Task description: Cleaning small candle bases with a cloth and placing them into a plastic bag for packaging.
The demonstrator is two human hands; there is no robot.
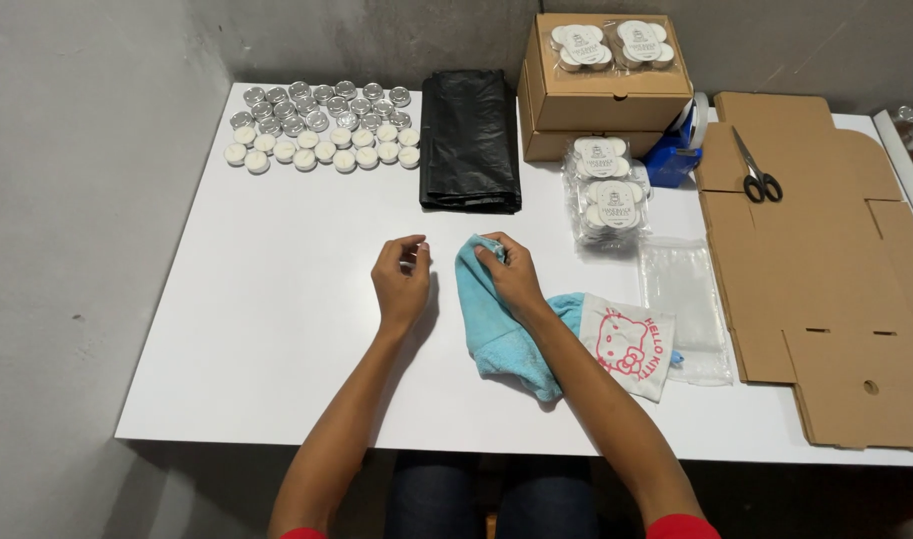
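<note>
White table [277, 329] — right hand [511, 274] pinching blue cloth [486, 319].

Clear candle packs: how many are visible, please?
4. Two packs lie on the top cardboard box, left and right. Two more sit stacked on the table right of the boxes, rear and front. Others may be hidden underneath.

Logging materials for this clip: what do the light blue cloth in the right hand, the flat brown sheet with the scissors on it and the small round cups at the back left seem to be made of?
The light blue cloth in the right hand looks like soft terry or microfibre: matte, fuzzy, draping. The flat brown die-cut sheet looks like corrugated cardboard, matte with creases. The small round silver cups seem thin shiny metal, probably aluminium.
</note>
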